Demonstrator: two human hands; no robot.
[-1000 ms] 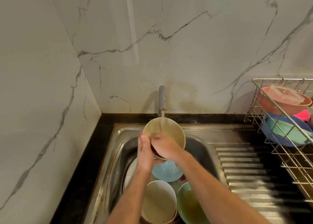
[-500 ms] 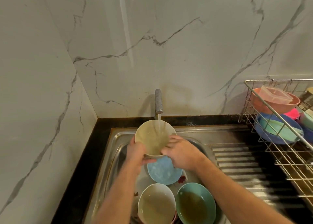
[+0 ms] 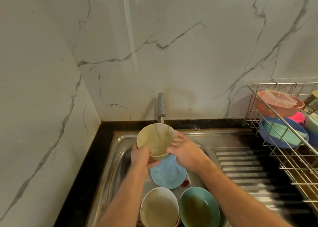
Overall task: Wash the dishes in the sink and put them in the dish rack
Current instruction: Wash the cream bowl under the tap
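Under the running tap [image 3: 161, 106], above the steel sink [image 3: 110, 158], I tilt a beige bowl [image 3: 154, 140] into the stream. My left hand [image 3: 140, 158] curls round its lower rim and base; my right hand [image 3: 185, 152] pinches the right rim, fingers curled over the edge. Wet, it looks light, stiff and slippery, best gripped at rim and base together. Below wait a blue plate [image 3: 168, 174], white bowl [image 3: 159, 207] and green bowl [image 3: 199, 207]; the dish rack [image 3: 282, 116] stands well to the right.
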